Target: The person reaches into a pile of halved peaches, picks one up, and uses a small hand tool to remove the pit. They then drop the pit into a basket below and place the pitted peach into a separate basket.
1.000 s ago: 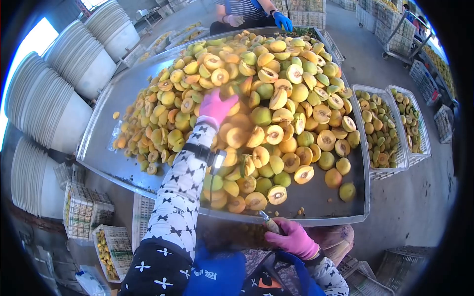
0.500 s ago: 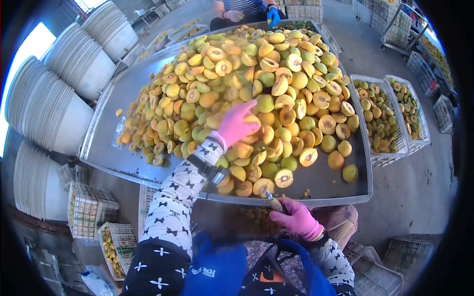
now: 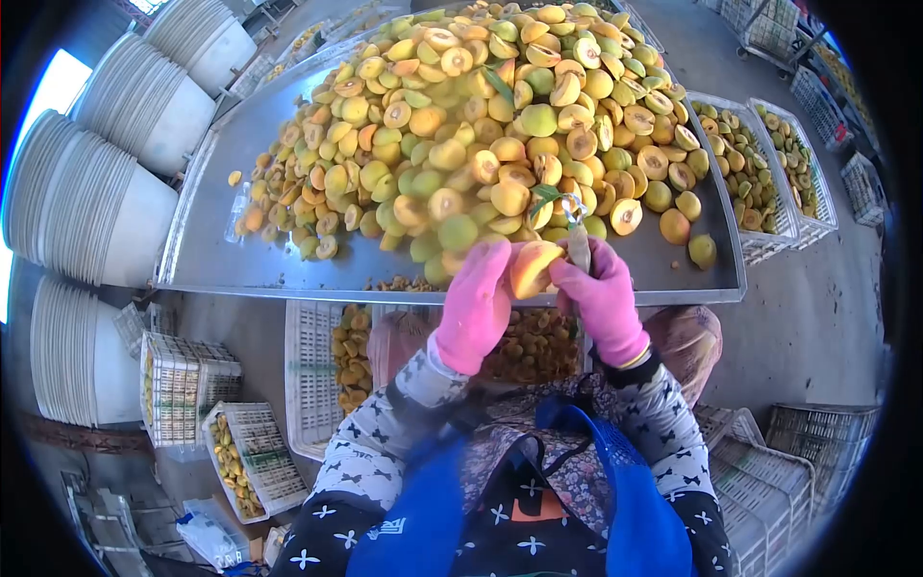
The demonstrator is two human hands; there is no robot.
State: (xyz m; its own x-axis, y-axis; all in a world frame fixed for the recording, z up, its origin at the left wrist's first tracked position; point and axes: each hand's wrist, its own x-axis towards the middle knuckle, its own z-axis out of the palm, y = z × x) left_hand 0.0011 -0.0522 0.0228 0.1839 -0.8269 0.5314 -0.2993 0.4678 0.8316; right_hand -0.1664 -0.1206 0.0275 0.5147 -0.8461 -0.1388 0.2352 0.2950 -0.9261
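Observation:
In a pink glove, my left hand (image 3: 478,303) is closed on a halved yellow peach (image 3: 535,268) just over the front edge of the metal table. My right hand (image 3: 608,300), also gloved in pink, grips a small pitting tool (image 3: 579,246) by its handle, its shiny looped metal tip pointing up and away from me. The right fingertips are right at the peach half's edge. Behind both hands rises a large heap of halved peaches (image 3: 423,178), some with brown pits or hollows showing. Green leaves (image 3: 545,197) lie among them near the tool tip.
The metal table's raised rim (image 3: 365,292) runs before me. Below it, a crate (image 3: 312,385) holds peaches, and more cut fruit (image 3: 534,348) lies between my knees. Filled crates (image 3: 745,178) stand at right; stacked white tubs (image 3: 91,207) at left.
My left hand has come back from the heap to the table's front edge with a peach half. My right hand has risen with the pitting tool to meet it. The view has tilted down.

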